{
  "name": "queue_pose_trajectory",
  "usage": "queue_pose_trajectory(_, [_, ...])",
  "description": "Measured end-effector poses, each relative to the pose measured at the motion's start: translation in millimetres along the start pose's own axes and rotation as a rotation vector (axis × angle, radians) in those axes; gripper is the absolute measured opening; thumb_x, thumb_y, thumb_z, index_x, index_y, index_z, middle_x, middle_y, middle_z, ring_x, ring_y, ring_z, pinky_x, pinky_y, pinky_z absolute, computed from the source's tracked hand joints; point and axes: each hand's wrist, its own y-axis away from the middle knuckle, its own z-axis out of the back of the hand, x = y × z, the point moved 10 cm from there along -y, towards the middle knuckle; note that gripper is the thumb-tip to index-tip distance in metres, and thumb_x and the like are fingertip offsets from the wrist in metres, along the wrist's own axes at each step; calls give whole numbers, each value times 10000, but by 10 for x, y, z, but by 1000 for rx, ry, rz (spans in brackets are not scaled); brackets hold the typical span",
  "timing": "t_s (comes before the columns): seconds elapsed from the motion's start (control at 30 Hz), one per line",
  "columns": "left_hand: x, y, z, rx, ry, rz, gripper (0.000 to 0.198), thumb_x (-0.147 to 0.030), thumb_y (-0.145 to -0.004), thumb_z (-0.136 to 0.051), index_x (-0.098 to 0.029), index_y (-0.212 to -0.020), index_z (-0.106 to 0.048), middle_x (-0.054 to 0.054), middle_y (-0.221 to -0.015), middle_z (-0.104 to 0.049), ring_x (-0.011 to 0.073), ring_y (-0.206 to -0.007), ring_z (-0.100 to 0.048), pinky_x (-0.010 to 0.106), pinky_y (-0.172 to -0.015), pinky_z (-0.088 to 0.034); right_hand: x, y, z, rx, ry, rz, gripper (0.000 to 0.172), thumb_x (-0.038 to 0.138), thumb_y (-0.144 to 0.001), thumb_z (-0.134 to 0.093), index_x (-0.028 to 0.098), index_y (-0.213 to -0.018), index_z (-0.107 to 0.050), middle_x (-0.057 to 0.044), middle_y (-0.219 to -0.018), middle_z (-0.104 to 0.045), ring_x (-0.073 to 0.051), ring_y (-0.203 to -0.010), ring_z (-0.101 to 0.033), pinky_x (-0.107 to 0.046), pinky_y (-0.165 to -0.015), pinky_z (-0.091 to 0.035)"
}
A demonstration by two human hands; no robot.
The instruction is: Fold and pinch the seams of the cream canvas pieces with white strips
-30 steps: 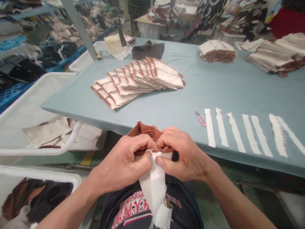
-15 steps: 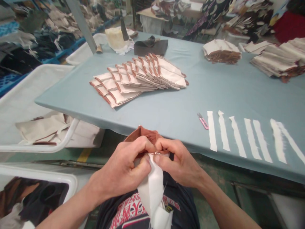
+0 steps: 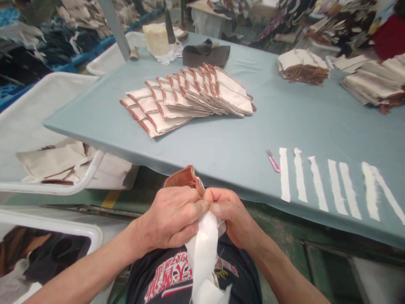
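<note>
My left hand (image 3: 180, 217) and my right hand (image 3: 232, 217) meet in front of my body at the table's near edge. Both are closed, fingertips pinched together on a brown-and-white fabric piece (image 3: 181, 177). Its brown side sticks up folded beyond my knuckles. From beneath my fingers a white cloth part (image 3: 204, 253) hangs down over my dark printed shirt. Whether this white part is joined to the brown one is hidden by my fingers. Beyond my hands, a fanned row of white fabric pieces (image 3: 177, 101) with brown edges lies on the table.
Pink thread snips (image 3: 273, 161) and several white strips (image 3: 284, 175) lie on the blue-green table (image 3: 221, 147) at right. More fabric stacks (image 3: 302, 65) sit farther back. White bins (image 3: 95, 169) with fabric stand at left; a grey post (image 3: 115, 29) rises behind.
My fingertips have drawn closer together on the fabric. The brown part has narrowed and turned, its opening folded over to the left. The view has shifted slightly.
</note>
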Motion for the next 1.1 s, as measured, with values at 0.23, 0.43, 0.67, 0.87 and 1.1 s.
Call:
queue_pose_trajectory(0.23, [6, -3, 33, -29, 98, 111, 257, -70, -899, -465, -191, -1109, -553, -5, -708, -627, 138, -570, -547, 254, -586, -432, 313, 108, -28, -6, 349, 89, 194, 331, -776, -604, 208, -688, -484, 67, -601, -417, -86, -527, -318, -211, -477, -257])
queue_pose_trajectory(0.43, [162, -150, 81, 202, 263, 472, 127, -205, -986, -486, -177, -978, -610, -21, -796, -632, 104, -658, -555, 206, -620, -432, 775, 314, -173, -4, 749, 419, 93, 190, -784, -532, 202, -692, -516, 65, -602, -457, -85, -525, -352, -230, -503, -282])
queue_pose_trajectory(0.67, [81, -204, -13, 403, 101, 224, 334, -269, -1088, -467, -188, -768, -516, -51, -650, -532, 96, -556, -444, 251, -546, -319, 876, 449, -266, -56, 858, 578, 118, 136, -746, -493, 210, -656, -478, 65, -598, -471, -92, -552, -391, -233, -547, -325])
queue_pose_trajectory(0.87, [156, -8, -41, 258, -1, 107, 450, -404, -1127, -343, -208, -743, -471, -46, -599, -506, 114, -524, -448, 273, -535, -311, 670, 366, -197, -75, 810, 542, 116, 157, -776, -498, 214, -675, -494, 66, -597, -471, -94, -534, -396, -228, -517, -320])
queue_pose_trajectory(1.1, [92, -217, -63, 458, 156, 369, 472, -374, -1136, -253, -192, -760, -472, -29, -709, -520, 128, -654, -473, 274, -660, -357, 842, 441, -293, -79, 1025, 698, 164, 117, -816, -538, 216, -699, -480, 43, -643, -509, -121, -610, -461, -256, -601, -357])
